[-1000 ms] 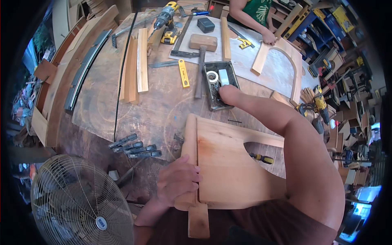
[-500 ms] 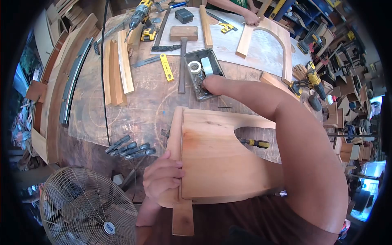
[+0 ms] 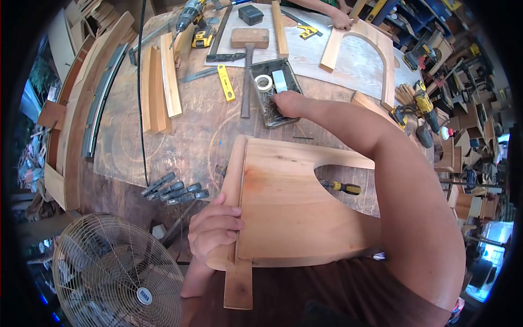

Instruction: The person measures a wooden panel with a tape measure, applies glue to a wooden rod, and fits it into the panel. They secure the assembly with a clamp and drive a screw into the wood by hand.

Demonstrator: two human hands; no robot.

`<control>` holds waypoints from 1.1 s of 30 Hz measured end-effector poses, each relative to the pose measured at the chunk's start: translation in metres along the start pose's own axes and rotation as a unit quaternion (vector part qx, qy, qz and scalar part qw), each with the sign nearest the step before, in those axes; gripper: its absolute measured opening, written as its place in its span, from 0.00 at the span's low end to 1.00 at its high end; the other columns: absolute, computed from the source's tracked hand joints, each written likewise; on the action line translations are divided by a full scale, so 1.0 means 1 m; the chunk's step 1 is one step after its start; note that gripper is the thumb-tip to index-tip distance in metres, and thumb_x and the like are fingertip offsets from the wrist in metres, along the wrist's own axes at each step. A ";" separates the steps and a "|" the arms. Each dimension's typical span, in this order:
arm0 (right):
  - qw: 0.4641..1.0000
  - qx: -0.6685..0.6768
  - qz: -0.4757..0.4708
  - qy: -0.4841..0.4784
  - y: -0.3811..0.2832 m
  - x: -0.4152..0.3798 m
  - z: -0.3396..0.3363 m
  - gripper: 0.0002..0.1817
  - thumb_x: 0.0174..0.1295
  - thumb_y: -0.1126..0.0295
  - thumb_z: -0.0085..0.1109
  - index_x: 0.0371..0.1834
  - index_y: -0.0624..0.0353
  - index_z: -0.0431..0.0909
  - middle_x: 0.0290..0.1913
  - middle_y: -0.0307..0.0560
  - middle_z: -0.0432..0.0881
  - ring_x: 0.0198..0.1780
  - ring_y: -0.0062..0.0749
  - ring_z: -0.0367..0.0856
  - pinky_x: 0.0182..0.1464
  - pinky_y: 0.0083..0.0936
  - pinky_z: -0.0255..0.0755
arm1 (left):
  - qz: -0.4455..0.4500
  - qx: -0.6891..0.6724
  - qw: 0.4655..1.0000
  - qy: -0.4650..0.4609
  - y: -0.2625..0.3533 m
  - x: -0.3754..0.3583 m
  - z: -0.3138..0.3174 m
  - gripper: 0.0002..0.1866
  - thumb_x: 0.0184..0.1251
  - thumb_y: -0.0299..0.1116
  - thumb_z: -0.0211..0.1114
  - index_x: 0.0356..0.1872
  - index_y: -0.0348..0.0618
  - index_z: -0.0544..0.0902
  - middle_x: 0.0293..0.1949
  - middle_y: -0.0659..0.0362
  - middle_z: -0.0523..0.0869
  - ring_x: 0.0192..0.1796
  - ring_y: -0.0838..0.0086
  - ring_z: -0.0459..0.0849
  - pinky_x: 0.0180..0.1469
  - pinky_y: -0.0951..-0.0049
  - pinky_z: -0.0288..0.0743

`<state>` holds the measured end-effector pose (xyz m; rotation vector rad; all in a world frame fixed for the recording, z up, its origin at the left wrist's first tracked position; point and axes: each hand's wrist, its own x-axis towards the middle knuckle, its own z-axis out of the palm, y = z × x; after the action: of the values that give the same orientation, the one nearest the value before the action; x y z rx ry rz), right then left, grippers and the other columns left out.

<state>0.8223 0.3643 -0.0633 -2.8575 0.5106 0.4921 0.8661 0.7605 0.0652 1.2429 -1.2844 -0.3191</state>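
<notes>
My left hand (image 3: 216, 228) is wrapped round the left edge of a wooden panel (image 3: 294, 218) that has a curved cut-out. A narrow wooden strip (image 3: 238, 286) sticks out below the panel's lower left corner. My right hand (image 3: 289, 103) reaches into a dark tray (image 3: 269, 121), its fingertips down among small metal pieces and partly hidden. In the same tray, a roll of white tape (image 3: 263, 83) and a pale blue block (image 3: 279, 80) lie just beyond my fingers.
A mallet (image 3: 249, 39), a yellow level (image 3: 225, 83), wood strips (image 3: 173, 76) and a drill (image 3: 190, 16) lie on the workbench (image 3: 190, 147). Clamps (image 3: 174, 191) sit at its near edge, above a fan (image 3: 117, 272). Another person's hand (image 3: 341, 20) touches an arched frame (image 3: 384, 60).
The view has shifted slightly. My right hand remains in the tray, its fingers a little differently placed, and my left hand stays on the panel.
</notes>
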 end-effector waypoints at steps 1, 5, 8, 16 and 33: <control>1.000 0.001 -0.001 -0.001 0.001 0.000 0.001 0.11 0.59 0.74 0.55 0.42 0.63 0.83 0.45 0.58 0.86 0.50 0.51 0.85 0.52 0.42 0.79 | 0.001 0.002 1.000 0.003 0.001 0.001 0.000 0.07 0.69 0.28 0.60 0.29 0.44 0.74 0.33 0.51 0.89 0.41 0.55 0.89 0.60 0.45 0.77; 0.999 -0.017 -0.040 -0.014 -0.001 -0.001 0.001 0.10 0.59 0.72 0.57 0.41 0.63 0.84 0.45 0.58 0.87 0.50 0.50 0.86 0.52 0.41 0.79 | 0.011 0.005 1.000 0.011 -0.001 0.001 0.002 0.07 0.68 0.27 0.61 0.29 0.44 0.74 0.33 0.51 0.89 0.41 0.56 0.89 0.60 0.45 0.77; 0.999 -0.029 -0.035 -0.011 -0.014 -0.005 -0.004 0.10 0.59 0.72 0.57 0.40 0.63 0.84 0.45 0.57 0.87 0.49 0.50 0.86 0.51 0.42 0.80 | 0.003 0.002 1.000 0.007 -0.001 0.000 0.001 0.07 0.67 0.27 0.61 0.29 0.44 0.74 0.33 0.51 0.89 0.41 0.56 0.89 0.60 0.45 0.78; 0.999 -0.032 -0.006 0.018 -0.009 0.010 0.008 0.10 0.57 0.69 0.60 0.38 0.61 0.85 0.43 0.55 0.87 0.46 0.51 0.86 0.49 0.42 0.81 | 0.076 -0.017 0.996 0.040 -0.005 0.010 0.008 0.07 0.66 0.27 0.62 0.30 0.44 0.73 0.33 0.51 0.88 0.40 0.55 0.89 0.60 0.45 0.78; 0.911 0.393 -0.063 0.104 -0.022 -0.052 -0.074 0.08 0.70 0.66 0.58 0.37 0.60 0.79 0.29 0.36 0.80 0.28 0.17 0.77 0.28 0.18 0.71 | 0.086 -0.011 0.996 0.036 -0.001 0.017 0.005 0.11 0.57 0.37 0.72 0.34 0.42 0.82 0.37 0.54 0.89 0.45 0.56 0.89 0.60 0.45 0.77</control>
<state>0.8057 0.3820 0.0270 -2.1386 0.4226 -0.0562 0.8685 0.7445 0.0729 1.1080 -1.3126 -0.1632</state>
